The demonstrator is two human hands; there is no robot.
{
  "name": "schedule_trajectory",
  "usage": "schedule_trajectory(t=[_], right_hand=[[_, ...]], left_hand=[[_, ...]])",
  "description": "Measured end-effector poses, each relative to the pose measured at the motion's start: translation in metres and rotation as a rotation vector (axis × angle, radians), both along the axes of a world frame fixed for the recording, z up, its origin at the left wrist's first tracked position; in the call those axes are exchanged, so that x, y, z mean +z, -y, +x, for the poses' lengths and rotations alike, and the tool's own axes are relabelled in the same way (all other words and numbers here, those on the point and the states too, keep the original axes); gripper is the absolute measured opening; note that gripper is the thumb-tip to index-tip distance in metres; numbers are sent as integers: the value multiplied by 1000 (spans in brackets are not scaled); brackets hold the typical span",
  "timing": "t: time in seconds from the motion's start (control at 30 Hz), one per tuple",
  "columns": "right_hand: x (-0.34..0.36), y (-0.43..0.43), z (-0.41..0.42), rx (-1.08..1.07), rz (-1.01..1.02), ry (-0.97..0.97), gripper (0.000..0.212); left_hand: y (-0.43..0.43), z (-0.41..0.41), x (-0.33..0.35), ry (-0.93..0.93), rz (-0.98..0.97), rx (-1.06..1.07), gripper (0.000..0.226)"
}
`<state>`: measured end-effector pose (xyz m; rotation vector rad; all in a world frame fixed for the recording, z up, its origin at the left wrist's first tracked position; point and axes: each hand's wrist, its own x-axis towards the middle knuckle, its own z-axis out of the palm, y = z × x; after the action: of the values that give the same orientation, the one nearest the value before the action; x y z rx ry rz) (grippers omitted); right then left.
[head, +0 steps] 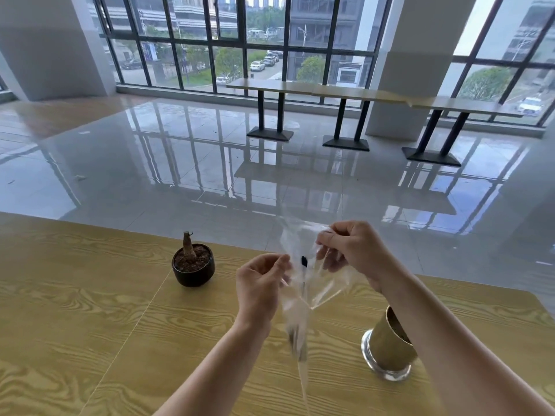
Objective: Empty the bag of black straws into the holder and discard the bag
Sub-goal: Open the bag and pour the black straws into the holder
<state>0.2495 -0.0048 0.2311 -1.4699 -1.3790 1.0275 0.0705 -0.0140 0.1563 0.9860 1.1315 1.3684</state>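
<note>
Both forearms enter from bottom edge, elbows cut off. Left hand point(260, 283) and right hand point(351, 250) raised over wooden table point(90, 310), both pinching clear plastic bag point(303, 283) between them. Left thumb and fingers closed on bag's left edge; right fingertips clenched on its upper right part, remaining fingers curled behind the film. Bag crumpled, see-through, stretched into folds, tapering down to a thin tail hanging toward bottom edge. Small black spot visible through film near bag's middle, thin dark line just below it; cannot tell whether these are straws. Lower bag blurred, contents unreadable. Gold-coloured holder point(390, 343) with clear glass base standing on table at right, below right forearm, rim partly hidden by that arm; inside not visible. Small dark pot with brown stump point(193, 264) on table left of hands, apart from bag. Long tables point(375, 96) by windows at far side, well apart.
</note>
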Motion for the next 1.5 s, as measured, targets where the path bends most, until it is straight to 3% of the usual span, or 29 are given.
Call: schedule_trajectory(t=[0.13, 0.27, 0.4, 0.57, 0.67, 0.87, 1.0, 1.07, 1.1, 1.17, 1.23, 1.33, 1.5], right_hand=[[2, 0, 32, -212, 40, 147, 18], [4, 0, 44, -158, -31, 277, 22], [10, -9, 39, -128, -32, 658, 62], [6, -19, 27, -117, -35, 727, 30], [1, -20, 34, -222, 53, 782, 26], [-8, -14, 32, -188, 197, 572, 40], [-27, 7, 28, -148, 200, 97, 57], [-47, 25, 20, -135, 204, -86, 54], [-59, 34, 15, -146, 192, -153, 64], [-87, 52, 2, -177, 116, -124, 91], [-111, 66, -16, -94, 11, 62, 102], [-138, 71, -36, -20, -91, 276, 77], [-140, 54, -49, -134, 20, 261, 30]], left_hand=[[-2, -11, -3, -8, 24, 109, 9], [-4, -14, -2, -114, 89, 84, 7], [-4, -14, 0, -196, 144, 45, 9], [-3, -24, -1, -194, 141, 77, 10], [-5, -37, -4, -194, 139, 147, 3], [-7, -41, -2, -142, 133, 161, 4], [-9, -36, 5, -36, 103, 202, 8], [-11, -34, 7, 21, 85, 223, 9], [-11, -34, 7, 52, 75, 233, 10], [-13, -32, 8, 77, 63, 252, 11], [-15, -30, 8, 54, 53, 257, 11], [-17, -27, 10, 40, 50, 248, 12], [-17, -32, 14, 53, 68, 255, 16]])
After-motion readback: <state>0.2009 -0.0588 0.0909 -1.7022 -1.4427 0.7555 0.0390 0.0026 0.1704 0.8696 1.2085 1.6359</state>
